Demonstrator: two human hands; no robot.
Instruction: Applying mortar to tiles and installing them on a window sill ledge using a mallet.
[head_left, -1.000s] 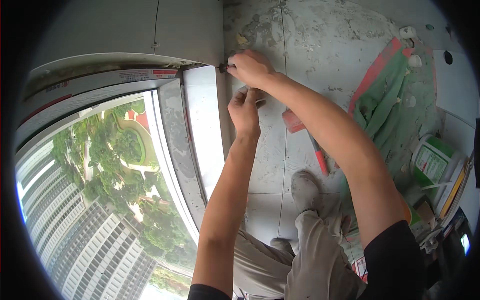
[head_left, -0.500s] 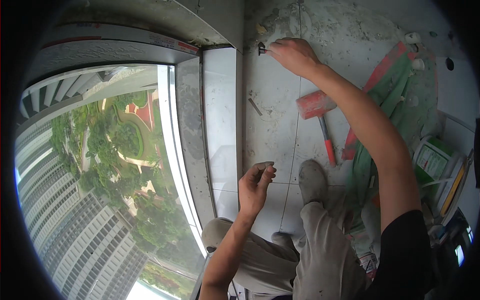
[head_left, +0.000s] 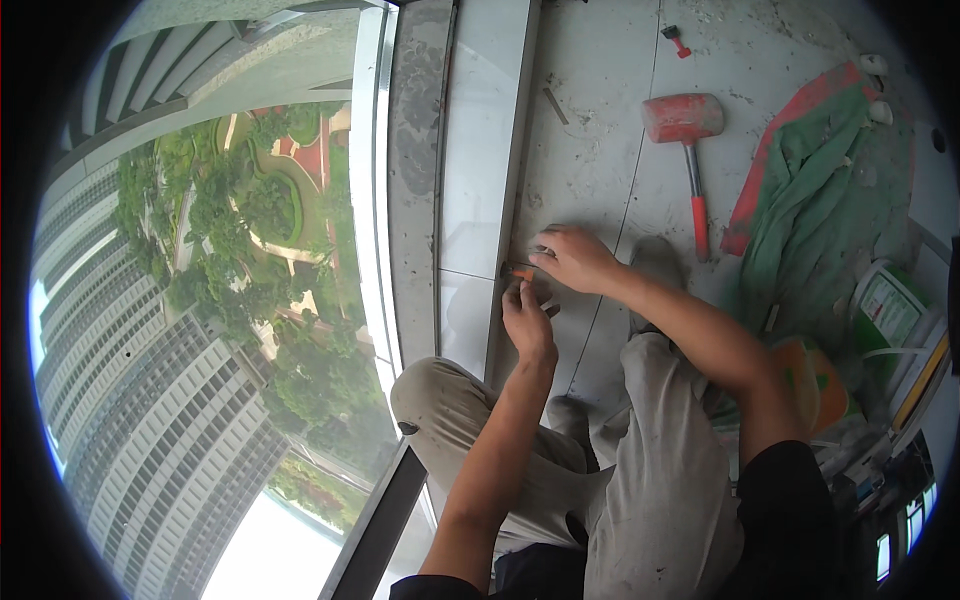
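A small orange piece with a dark end (head_left: 522, 273) sits at the raised tile's edge, beside a tile joint. My left hand (head_left: 528, 315) is closed with its fingertips on this piece from the near side. Just beyond it and to the right, my right hand (head_left: 577, 260) hovers with bent fingers slightly apart and nothing visible in them. A small red-handled tool with a black head (head_left: 677, 42) lies on the floor at the far side. The red rubber mallet (head_left: 684, 118) rests on the tiles right of my hands.
A window (head_left: 250, 300) with a tall drop outside is on the left, behind a tiled ledge (head_left: 487, 130). A green cloth with a red border (head_left: 815, 180) lies at the right, near a white-and-green bucket (head_left: 890, 305). A thin grey strip (head_left: 555, 106) lies on the floor.
My right hand has let go of the small red-handled tool and come nearer, beside my left. My left hand now touches the orange piece. The head view has shifted nearer.
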